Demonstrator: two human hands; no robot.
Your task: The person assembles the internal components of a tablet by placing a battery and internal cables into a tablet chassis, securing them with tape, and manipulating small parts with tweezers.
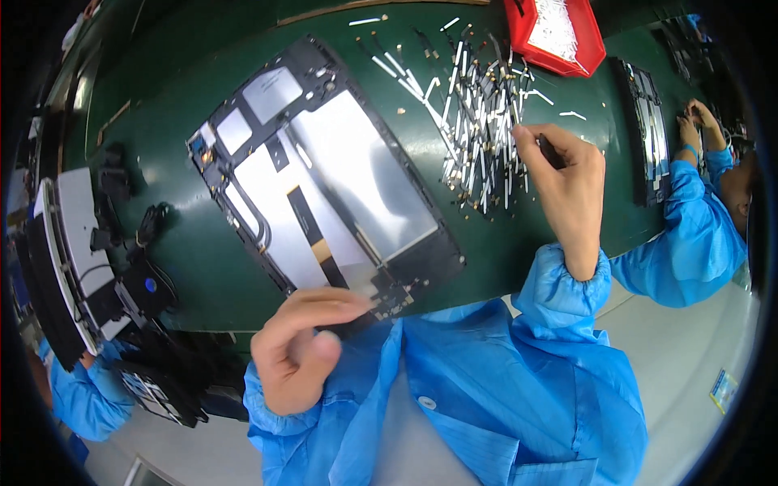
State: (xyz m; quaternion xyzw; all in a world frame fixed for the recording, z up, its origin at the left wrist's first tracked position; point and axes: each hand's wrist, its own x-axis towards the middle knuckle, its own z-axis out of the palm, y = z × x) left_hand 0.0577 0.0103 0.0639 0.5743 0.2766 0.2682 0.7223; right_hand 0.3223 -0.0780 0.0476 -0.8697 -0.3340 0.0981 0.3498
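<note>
A black tablet frame [381,198] with silver plates and a dark ribbon down its middle lies tilted on the green table. My left hand [296,348] is just over its near end, thumb and index finger apart, holding nothing I can see. Farther right is a heaped pile of small flex cables [485,121], black and white with gold-coloured ends. At the pile's right edge my right hand [571,174] is closed, fingers curled. Something small and dark shows inside its curl; I cannot make out what it is.
A red bin [596,61] of small white strips stands beyond the pile. Loose cables [381,61] lie around it. At left are stacked panels [77,243] and a black device with cords [146,283]. A co-worker's blue sleeve [697,235] and another device [646,130] are at right.
</note>
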